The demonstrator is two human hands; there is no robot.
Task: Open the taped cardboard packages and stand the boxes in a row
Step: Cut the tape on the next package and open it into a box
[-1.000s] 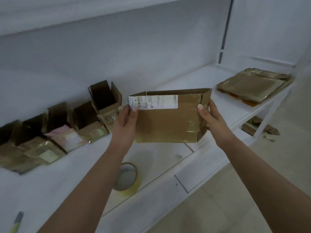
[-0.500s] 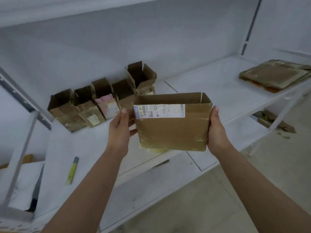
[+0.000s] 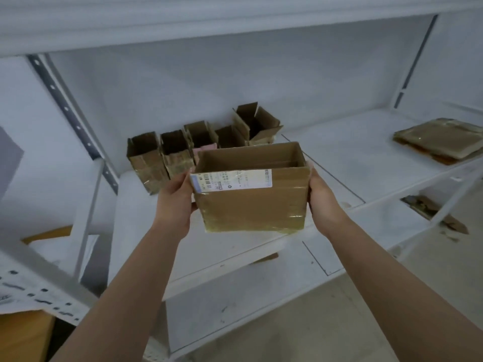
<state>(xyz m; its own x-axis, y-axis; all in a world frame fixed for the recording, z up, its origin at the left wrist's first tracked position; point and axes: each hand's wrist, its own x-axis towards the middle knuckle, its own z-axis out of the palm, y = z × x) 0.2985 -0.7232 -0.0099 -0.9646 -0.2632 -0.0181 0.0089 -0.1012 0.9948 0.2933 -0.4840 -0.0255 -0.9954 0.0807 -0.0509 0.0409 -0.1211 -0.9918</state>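
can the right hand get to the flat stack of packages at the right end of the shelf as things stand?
Probably not right away: the right hand is holding one end of the open box, the left hand the other. The shelf between it and the flat stack looks bare, so once it lets go the path seems free.

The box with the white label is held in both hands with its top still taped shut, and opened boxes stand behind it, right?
Not quite. The head view shows the box, held by the left hand and right hand, open at the top. Opened boxes do stand behind it.
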